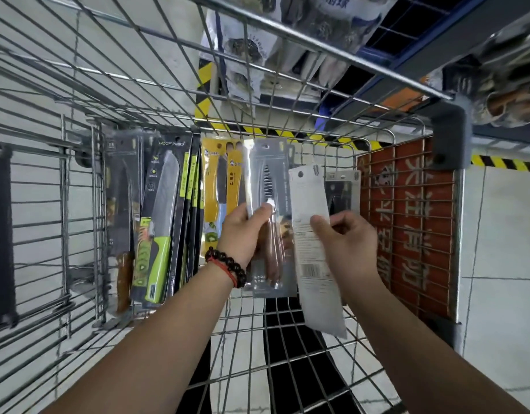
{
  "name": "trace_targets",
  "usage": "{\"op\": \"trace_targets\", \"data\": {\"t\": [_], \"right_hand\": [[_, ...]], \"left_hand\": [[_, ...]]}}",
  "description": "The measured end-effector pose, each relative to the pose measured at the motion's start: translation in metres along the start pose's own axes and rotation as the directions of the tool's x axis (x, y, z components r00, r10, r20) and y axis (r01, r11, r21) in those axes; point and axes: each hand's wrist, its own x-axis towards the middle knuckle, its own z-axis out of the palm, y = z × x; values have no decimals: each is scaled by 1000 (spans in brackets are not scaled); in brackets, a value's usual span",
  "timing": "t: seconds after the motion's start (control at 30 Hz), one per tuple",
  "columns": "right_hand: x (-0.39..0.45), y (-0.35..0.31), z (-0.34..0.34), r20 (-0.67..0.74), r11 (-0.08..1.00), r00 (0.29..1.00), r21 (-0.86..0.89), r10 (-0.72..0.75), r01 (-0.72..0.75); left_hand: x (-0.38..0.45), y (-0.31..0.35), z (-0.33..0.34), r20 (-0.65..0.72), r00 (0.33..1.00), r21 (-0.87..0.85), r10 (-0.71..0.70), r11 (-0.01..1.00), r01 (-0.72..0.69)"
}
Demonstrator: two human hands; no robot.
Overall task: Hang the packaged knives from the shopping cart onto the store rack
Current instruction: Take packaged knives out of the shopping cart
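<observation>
Now each hand lifts one pack above the shopping cart (332, 339). My left hand (242, 231) has its fingers curled round a clear-fronted packaged knife with a brown handle (271, 222); my right hand (344, 243) pinches a second pack turned to its white back (313, 234). Further packs stand against the cart's far wall, among them a green-handled knife (160, 222). The rack's hooks are not plainly visible, so I judge the step as carrying. To do it well, I would keep each hang hole uppermost and hang one pack at a time.
</observation>
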Motion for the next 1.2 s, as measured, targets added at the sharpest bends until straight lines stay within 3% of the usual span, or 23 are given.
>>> {"op": "trace_targets", "data": {"t": [0.13, 0.23, 0.3, 0.47, 0.53, 0.73, 0.8, 0.87, 0.93, 1.0, 1.1, 1.2], "right_hand": [[-11, -16, -5, -166, 994, 981, -53, -99, 92], [-17, -18, 8, -143, 985, 981, -127, -134, 117], [-20, -17, 25, -98, 980, 988, -171, -120, 102], [-26, -7, 44, 151, 873, 952, -381, -268, 306], [-20, 6, 40, 171, 886, 941, -324, -291, 333], [-8, 30, 36, 239, 958, 948, -148, -208, 248], [-1, 32, 38, 272, 982, 951, -78, -145, 172], [9, 33, 35, 215, 989, 968, -54, -126, 140], [21, 32, 24, 50, 972, 990, -188, -134, 141], [34, 32, 12, -51, 887, 974, -426, -219, 177], [48, 36, 9, 104, 755, 979, -624, -174, 200], [51, 35, 14, 160, 794, 986, -595, -36, 126]], "left_hand": [[-1, 3, 1, -136, 986, 101, 93, 992, -79], [-6, 4, 5, -150, 982, 212, 117, 974, -84], [-9, 0, 12, -80, 995, 200, 57, 979, -40], [-9, -8, 16, 31, 992, -135, -121, 983, 124], [-9, -6, 11, 13, 980, -265, -198, 944, 194], [-10, -12, 10, 86, 973, -197, -213, 954, 226], [-10, -15, 9, 33, 974, -203, -225, 953, 227], [-8, -19, 4, 11, 967, -175, -256, 951, 254], [-3, -22, -1, -32, 966, -192, -258, 950, 247], [7, -30, -9, 23, 968, -261, -252, 933, 249], [18, -43, -18, -23, 951, -273, -309, 917, 291], [9, -25, -17, -55, 965, -267, -256, 935, 233]]}}
